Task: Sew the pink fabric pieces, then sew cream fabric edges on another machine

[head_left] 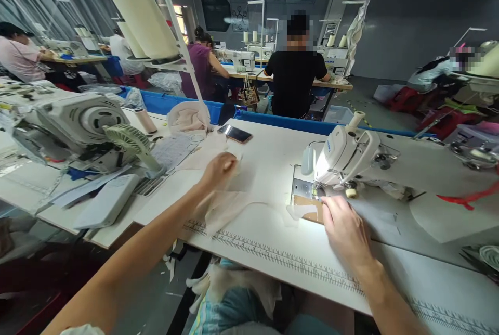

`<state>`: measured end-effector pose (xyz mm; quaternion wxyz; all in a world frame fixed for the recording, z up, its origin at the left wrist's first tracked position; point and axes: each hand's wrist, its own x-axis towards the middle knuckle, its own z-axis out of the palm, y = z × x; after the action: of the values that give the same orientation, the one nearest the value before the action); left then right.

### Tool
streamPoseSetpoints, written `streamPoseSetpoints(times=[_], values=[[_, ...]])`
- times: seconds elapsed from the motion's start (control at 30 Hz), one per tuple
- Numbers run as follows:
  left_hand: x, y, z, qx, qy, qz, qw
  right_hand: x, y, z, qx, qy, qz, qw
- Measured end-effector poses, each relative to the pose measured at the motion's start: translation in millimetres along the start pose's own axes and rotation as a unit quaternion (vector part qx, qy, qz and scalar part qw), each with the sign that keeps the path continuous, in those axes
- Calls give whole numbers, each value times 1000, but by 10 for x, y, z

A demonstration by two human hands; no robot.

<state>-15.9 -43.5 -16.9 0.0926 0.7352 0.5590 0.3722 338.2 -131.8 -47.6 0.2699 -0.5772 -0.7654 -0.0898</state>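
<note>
My left hand [223, 167] is raised over the white table, its fingers closed on the edge of a thin pale fabric piece [238, 171], somewhat blurred. Below it, another sheer cream fabric piece [224, 210] lies near the table's front edge. At the sewing machine [331, 153], my right hand [346, 226] rests beside the needle area with fingers curled together. Its fingertips touch a brown plate [314, 213] just in front of the presser foot; what they pinch, if anything, is hidden. A small whitish scrap [297, 211] lies over the plate's left side.
A printed ruler [273, 257] runs along the front edge. A phone [235, 134], a bowl of fabric [189, 117], a small fan [134, 145] and a second machine [78, 121] stand left and behind. Thread scissors [477, 262] lie far right. Several people work at machines beyond.
</note>
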Motion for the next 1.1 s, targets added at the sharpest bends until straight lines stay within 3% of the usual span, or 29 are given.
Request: streamPoseSetpoints(times=[0.13,0.2,0.23,0.33,0.4,0.43,0.53,0.6,0.67,0.77,0.9,1.0,1.1], values=[[63,109,-431,-42,149,-65,986,-79,53,-150,78,-24,-44,996],[2,266,-555,-57,156,-62,984,-104,36,-192,113,-51,-92,988],[-60,365,-554,-62,123,-48,989,-112,22,-203,122,-58,-113,984],[-306,636,-288,-73,-98,11,992,-129,-10,-205,109,-71,-150,980],[-420,707,2,-86,-237,21,967,-141,-12,-194,82,-80,-162,980],[-436,698,135,-83,-276,20,957,-147,-9,-188,68,-82,-167,980],[-302,571,372,-35,-259,22,965,-158,-12,-171,25,-87,-174,981],[-137,532,409,-5,-212,30,977,-152,-38,-156,-5,-98,-171,980],[-5,619,432,-15,-194,49,980,-140,-78,-135,-33,-110,-164,980],[52,950,568,-93,-230,71,966,-129,-132,-101,-61,-103,-163,979],[35,1329,894,-173,-287,33,942,-141,-160,-92,-67,-81,-160,981],[59,1358,1076,-159,-310,7,937,-150,-161,-106,-57,-87,-151,983],[76,1286,1148,-150,-331,-16,932,-153,-159,-116,-46,-85,-150,984]])
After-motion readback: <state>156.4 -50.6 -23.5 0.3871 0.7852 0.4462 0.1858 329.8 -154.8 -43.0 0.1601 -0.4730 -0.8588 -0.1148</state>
